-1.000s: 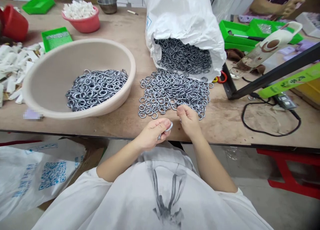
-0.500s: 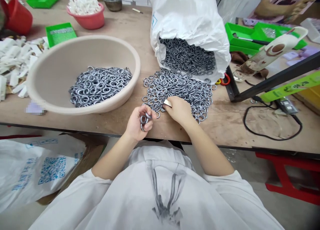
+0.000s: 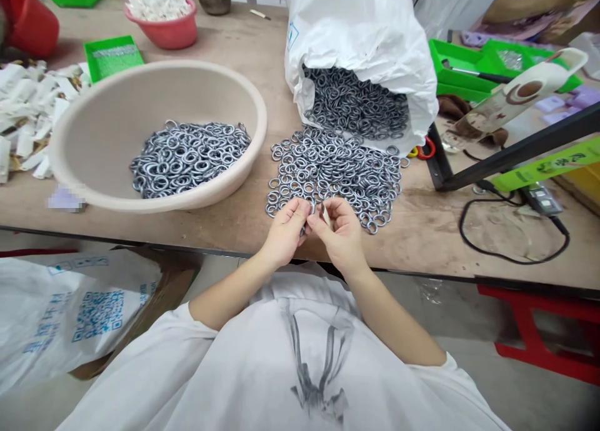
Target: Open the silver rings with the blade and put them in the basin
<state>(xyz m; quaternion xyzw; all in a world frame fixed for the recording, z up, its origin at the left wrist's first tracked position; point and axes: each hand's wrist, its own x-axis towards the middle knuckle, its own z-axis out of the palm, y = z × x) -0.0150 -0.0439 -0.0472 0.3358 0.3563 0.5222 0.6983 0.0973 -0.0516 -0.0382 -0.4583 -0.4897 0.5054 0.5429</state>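
My left hand (image 3: 287,231) is closed on dark grey metal rings, one of them pinched up between thumb and forefinger. Close against it, my right hand (image 3: 341,234) grips a small flat tool with a pale handle (image 3: 327,216), its tip at the pinched ring. The tool's exact kind is hard to make out. Just beyond both hands spreads a pile of rings (image 3: 337,168) on the table, spilling from a white plastic sack (image 3: 360,37). On the left stands a wide beige basin (image 3: 94,150) with many similar rings (image 3: 187,159) in it.
White pieces (image 3: 23,115) are heaped at the far left, near a green tray (image 3: 100,69) and a pink bowl (image 3: 173,37). At right are a black metal frame (image 3: 506,156), a cable (image 3: 469,231) and green bins (image 3: 462,65). Another person's arm (image 3: 520,9) shows at the top right.
My left hand has moved right and turned over. My right hand has drawn back from the pile with the tool, and the two hands now meet at a ring.
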